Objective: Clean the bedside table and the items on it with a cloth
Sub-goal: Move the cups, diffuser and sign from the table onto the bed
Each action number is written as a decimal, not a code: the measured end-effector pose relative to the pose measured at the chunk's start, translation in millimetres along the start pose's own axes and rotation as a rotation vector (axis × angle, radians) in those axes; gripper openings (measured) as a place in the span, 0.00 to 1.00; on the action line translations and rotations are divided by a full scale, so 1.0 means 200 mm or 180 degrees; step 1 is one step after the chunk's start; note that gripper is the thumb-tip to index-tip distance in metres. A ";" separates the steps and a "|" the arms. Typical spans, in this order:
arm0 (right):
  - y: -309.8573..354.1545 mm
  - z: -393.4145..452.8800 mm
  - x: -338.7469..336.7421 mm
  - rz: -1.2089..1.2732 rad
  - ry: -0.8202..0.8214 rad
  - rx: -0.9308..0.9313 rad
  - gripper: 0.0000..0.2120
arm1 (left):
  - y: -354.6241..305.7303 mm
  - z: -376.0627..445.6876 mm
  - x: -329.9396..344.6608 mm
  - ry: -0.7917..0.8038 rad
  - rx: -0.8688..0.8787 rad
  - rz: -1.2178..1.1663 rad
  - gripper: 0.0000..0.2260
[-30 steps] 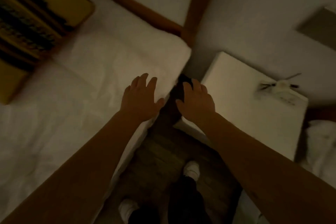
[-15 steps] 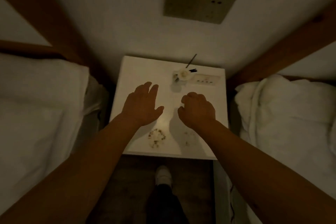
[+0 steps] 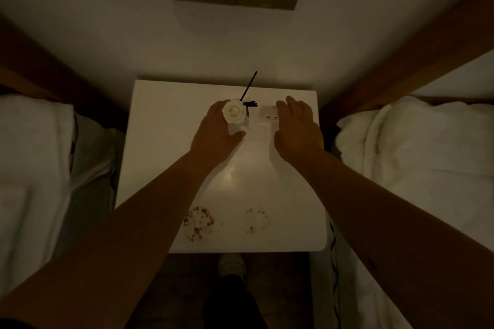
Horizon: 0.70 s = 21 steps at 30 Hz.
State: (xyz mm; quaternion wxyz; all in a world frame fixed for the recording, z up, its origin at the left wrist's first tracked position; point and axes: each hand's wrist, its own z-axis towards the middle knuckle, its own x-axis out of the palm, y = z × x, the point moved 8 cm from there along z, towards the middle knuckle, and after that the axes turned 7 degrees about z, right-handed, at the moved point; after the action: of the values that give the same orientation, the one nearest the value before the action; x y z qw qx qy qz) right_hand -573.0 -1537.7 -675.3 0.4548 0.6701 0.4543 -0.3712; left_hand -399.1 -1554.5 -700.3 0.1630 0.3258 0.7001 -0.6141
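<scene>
Bottle (image 3: 236,125): wrapped by left hand (image 3: 215,132); best lifted upright.
Right hand (image 3: 296,128): open, laid over small box (image 3: 267,115); hold unclear.

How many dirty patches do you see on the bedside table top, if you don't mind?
2: a darker speckled patch near the front edge beside the left forearm, and a fainter patch to its right. The arms may hide more.
</scene>
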 end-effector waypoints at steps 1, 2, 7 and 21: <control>0.00 0.02 0.00 0.0044 -0.0037 -0.0040 0.31 | 0.01 0.02 0.00 -0.0044 -0.0108 -0.0061 0.25; 0.00 0.03 0.00 0.0110 -0.0097 -0.0081 0.28 | 0.02 0.03 -0.01 -0.0141 -0.0183 -0.0043 0.23; 0.02 0.09 -0.03 0.0117 -0.0156 -0.0236 0.17 | 0.01 0.07 0.00 -0.0421 -0.0202 -0.0310 0.19; 0.46 0.12 0.03 -0.0288 0.0005 -0.1108 0.08 | 0.24 -0.11 -0.43 -0.1011 -0.0426 -0.0487 0.15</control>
State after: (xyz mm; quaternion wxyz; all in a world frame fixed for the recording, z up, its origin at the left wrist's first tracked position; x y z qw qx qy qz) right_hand -485.2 -1574.9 -662.7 0.5463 0.5604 0.5418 -0.3065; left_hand -301.3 -1553.8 -677.6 0.2456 0.1590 0.7276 -0.6204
